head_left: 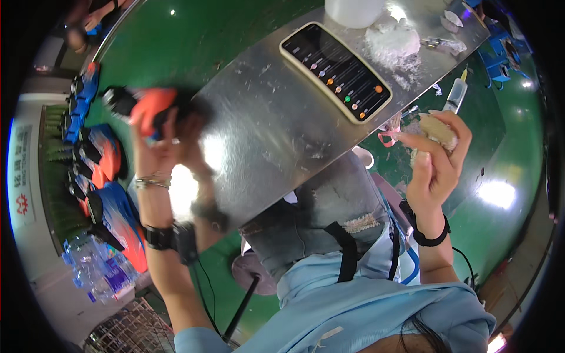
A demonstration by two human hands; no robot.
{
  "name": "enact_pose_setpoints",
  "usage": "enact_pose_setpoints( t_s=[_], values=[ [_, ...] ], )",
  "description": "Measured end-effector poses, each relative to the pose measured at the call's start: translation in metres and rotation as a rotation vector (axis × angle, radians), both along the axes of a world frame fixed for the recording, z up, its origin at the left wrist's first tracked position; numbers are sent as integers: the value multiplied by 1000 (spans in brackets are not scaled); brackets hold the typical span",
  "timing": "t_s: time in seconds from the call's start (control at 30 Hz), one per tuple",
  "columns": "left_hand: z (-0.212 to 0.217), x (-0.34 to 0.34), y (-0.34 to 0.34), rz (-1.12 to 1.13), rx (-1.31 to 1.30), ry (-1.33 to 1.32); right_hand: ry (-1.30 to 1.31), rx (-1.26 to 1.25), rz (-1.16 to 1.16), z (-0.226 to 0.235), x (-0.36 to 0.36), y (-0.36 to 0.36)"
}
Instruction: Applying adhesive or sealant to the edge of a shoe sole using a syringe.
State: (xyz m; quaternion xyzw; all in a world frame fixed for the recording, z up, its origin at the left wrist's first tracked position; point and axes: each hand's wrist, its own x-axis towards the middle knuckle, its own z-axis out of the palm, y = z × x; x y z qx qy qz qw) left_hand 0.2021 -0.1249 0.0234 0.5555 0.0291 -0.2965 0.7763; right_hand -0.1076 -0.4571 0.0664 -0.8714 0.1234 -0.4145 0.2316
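Note:
On the left, above the metal table [259, 123], my left hand [154, 144] is closed around an orange-and-black object [154, 109] with a dark rounded end. Motion blurs it, and its kind is unclear. My right hand [438, 159] is raised past the table's right edge, its fingers curled around a beige, fuzzy-edged pad [438, 130]. Just beyond those fingers shows a clear syringe [455, 94] with a yellowish tip. Whether the hand touches the syringe, I cannot tell.
A phone [336, 72] in a pale case lies screen up on the table. Behind it are a white fluffy heap [391, 44] and a white container [354, 10]. Blue-and-orange items [120, 217] line the left, near clear plastic bottles [97, 270]. Dark cables hang by my left arm.

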Motion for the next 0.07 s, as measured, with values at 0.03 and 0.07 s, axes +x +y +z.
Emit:
enact_pose_setpoints(
  t_s=[0.03, 0.07],
  values=[
    [-2, 25, 16, 151, 34, -191, 4, -15, -23, -7, 1, -4],
    [-1, 40, 12, 298, 59, -379, 39, -38, -60, -13, 1, -7]
  ],
)
